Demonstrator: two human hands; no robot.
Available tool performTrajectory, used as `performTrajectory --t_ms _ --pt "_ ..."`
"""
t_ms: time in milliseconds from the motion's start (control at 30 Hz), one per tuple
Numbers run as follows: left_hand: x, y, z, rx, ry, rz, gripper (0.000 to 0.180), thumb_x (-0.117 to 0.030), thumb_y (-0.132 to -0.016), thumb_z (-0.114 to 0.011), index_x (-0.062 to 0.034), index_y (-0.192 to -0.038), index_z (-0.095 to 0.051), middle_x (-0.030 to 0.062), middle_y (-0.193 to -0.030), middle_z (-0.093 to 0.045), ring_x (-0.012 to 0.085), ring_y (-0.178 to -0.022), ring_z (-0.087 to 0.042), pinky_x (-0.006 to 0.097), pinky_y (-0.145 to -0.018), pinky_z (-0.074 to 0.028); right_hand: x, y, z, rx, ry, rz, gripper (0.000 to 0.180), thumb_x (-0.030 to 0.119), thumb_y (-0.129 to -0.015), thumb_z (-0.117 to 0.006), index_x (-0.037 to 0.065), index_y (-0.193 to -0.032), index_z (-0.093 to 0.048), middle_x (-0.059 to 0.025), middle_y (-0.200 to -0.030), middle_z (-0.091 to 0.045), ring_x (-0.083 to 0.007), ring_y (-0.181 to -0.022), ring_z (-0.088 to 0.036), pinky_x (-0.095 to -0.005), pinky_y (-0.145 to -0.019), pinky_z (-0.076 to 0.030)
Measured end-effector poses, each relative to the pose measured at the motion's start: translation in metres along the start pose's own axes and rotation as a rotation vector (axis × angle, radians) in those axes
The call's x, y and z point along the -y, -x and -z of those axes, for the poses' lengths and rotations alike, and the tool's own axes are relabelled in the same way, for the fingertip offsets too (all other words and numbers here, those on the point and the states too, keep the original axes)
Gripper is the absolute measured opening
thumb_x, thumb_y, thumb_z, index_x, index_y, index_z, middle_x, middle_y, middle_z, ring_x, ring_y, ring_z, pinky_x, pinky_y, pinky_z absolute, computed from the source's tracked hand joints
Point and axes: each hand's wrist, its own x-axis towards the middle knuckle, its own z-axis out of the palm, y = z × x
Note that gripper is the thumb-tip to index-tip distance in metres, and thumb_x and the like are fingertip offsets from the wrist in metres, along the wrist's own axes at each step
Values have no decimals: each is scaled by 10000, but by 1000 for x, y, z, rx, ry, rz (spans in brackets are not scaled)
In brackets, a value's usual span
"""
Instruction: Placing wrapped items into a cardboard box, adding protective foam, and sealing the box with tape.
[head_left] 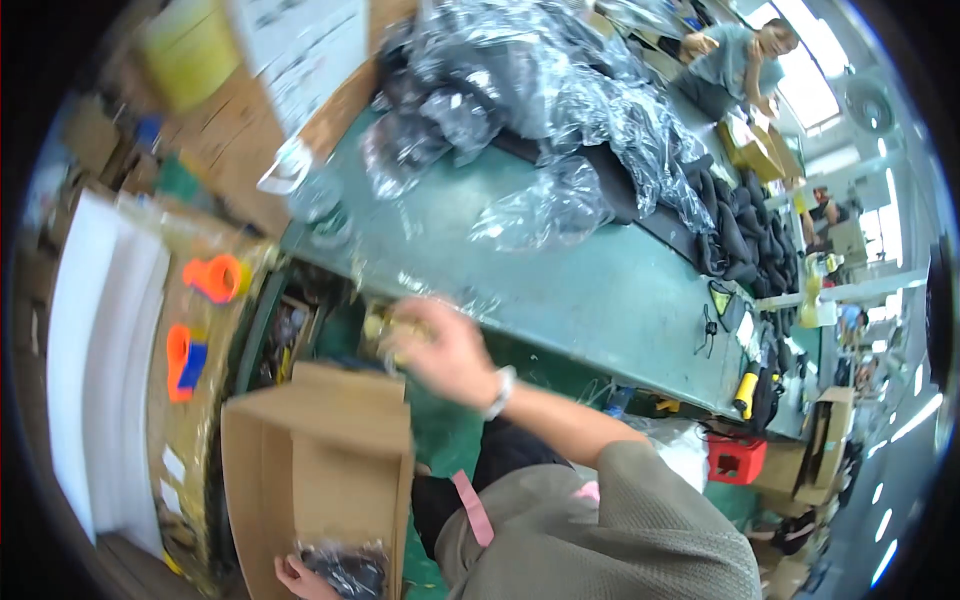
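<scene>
My right hand [435,345], with a white band at the wrist, reaches over the table's near edge. Motion smears its fingers, and a yellowish thing [378,328] beside them is too blurred to name. Low in the picture an open cardboard box [350,490] stands on my left. Inside it lies a dark item in clear plastic wrap [352,572]. Against that bundle's left side rests my left hand [303,580], its visible fingers apart; the lower frame edge cuts off the rest.
The green table [560,290] carries a heap of plastic-wrapped dark goods [540,80] and black fabric pieces [745,230]. Left of the box, orange tape dispensers [215,278] sit on a taped carton. A red crate [735,458] stands under the table; a person [735,65] sits beyond.
</scene>
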Motion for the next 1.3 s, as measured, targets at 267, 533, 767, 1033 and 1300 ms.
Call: performTrajectory --t_ms 267,533,767,1033,1300 --pt "-415 94 -274 754 147 -835 458 -101 -840 -723 7 -1260 -576 180 -1270 -587 321 -1124 -584 399 -992 -459 -297 -128 258 75 1049 -16 862 89 -668 -781 52 -1441 -402 -247 -1460 -384 -438 -1388 -340 -528 -1129 -317" --pt "-608 244 -534 776 -328 -1618 778 -319 -772 -796 11 -1388 -454 223 -1444 -455 382 -1361 -401 499 -1131 -324 -380 -130 314 140 602 -181 1083 320 -575 -892 26 -1467 -352 -265 -1458 -378 -431 -1367 -369 -557 -1112 -342" --pt "-607 292 -634 792 -910 -1767 989 -469 -637 -869 -53 -1420 -431 176 -1497 -423 362 -1434 -331 565 -1148 -276 -444 -49 388 -36 597 -535 794 129 -687 -744 23 -1409 -433 -221 -1369 -478 -401 -1295 -448 -492 -1059 -415" --pt "-574 279 -692 1050 -601 -1671 386 -160 -705 -756 -18 -1005 -559 179 -931 -668 372 -885 -667 467 -779 -538 -422 -106 320 -310 -113 -360 494 -51 -773 -539 10 -1263 -557 -250 -1171 -622 -450 -1062 -601 -496 -882 -509" --pt "-568 227 -615 822 -540 -1683 674 -288 -749 -775 -25 -1301 -493 181 -1192 -608 370 -1157 -563 504 -995 -436 -504 -126 533 -839 803 -489 597 19 -712 -625 -7 -1293 -490 -209 -1314 -507 -406 -1205 -471 -474 -1057 -390"
